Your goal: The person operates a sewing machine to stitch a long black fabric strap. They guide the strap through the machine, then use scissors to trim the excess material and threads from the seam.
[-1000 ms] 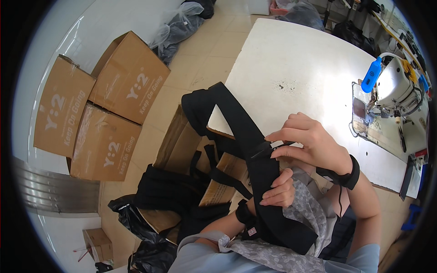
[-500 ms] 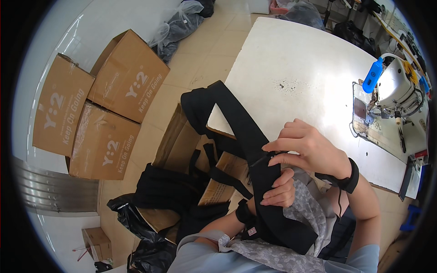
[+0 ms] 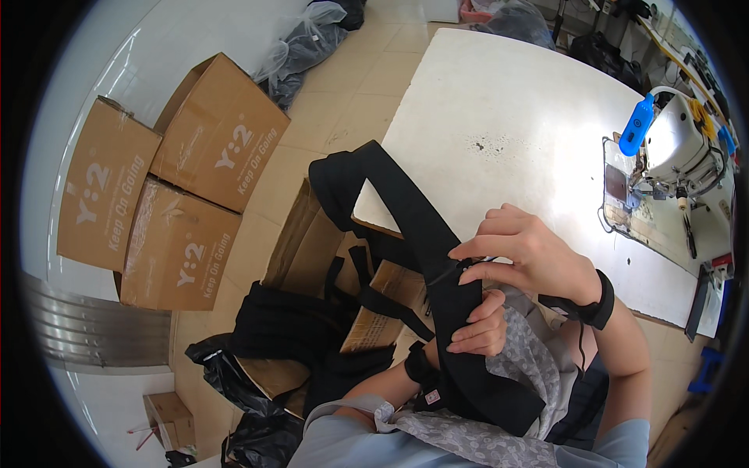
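Note:
A wide black fabric band [image 3: 413,204] runs from the near left corner of the white table down across my lap. My left hand [image 3: 480,326] is closed round the right edge of the band, its fingers lying over the cloth. Just above it, my right hand [image 3: 530,253] is closed in a pinch at the band's edge, by a crosswise seam or fold. A small dark thing with a pale glint shows between its thumb and fingers, too hidden to name. The band's lower end lies over my grey patterned apron [image 3: 523,366].
The white table [image 3: 499,101] carries a sewing machine [image 3: 679,148] with a blue lamp at the right. Below left stands an open carton [image 3: 292,238] with black fabric [image 3: 281,324] and black plastic bags. Brown cardboard boxes [image 3: 191,242] are stacked at the far left.
Both hands keep almost the same place on the band. The view has shifted very slightly.

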Demonstrator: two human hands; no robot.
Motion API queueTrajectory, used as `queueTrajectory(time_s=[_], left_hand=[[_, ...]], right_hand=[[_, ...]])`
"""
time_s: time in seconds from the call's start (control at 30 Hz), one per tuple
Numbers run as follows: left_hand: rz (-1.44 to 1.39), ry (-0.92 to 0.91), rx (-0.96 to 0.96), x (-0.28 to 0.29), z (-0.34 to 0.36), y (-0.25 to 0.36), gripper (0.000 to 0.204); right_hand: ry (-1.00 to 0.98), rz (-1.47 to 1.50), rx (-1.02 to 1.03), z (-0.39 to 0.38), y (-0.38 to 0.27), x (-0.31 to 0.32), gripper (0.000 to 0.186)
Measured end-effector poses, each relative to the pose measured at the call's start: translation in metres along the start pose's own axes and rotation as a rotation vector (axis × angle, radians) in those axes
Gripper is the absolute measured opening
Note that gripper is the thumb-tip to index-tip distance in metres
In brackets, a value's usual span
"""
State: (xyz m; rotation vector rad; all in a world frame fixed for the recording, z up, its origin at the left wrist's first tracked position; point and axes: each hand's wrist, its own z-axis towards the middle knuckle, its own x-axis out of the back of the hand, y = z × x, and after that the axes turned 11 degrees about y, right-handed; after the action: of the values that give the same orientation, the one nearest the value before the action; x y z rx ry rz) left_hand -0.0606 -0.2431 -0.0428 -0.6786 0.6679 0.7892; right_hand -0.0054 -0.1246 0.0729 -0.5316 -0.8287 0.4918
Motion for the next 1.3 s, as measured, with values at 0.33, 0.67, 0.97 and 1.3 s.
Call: queueTrajectory(time_s=[0.33,0.67,0.97,1.3], left_hand=[[-0.003,0.018,-0.015,0.0,-0.002,-0.001,0.028],[0.02,0.044,-0.048,-0.002,-0.001,0.0,0.027],[0.04,0.049,-0.025,-0.001,-0.002,0.002,0.028],[0.07,0.138,-0.058,0.0,-0.007,0.002,0.027]], right_hand=[[0.014,-0.061,0.041,-0.001,-0.002,-0.001,0.021],[0.038,-0.007,-0.037,-0.004,-0.001,0.002,0.023],[-0.02,-0.085,-0.006,-0.003,-0.004,0.004,0.021],[0.066,-0.144,-0.001,-0.003,-0.009,0.008,0.021]])
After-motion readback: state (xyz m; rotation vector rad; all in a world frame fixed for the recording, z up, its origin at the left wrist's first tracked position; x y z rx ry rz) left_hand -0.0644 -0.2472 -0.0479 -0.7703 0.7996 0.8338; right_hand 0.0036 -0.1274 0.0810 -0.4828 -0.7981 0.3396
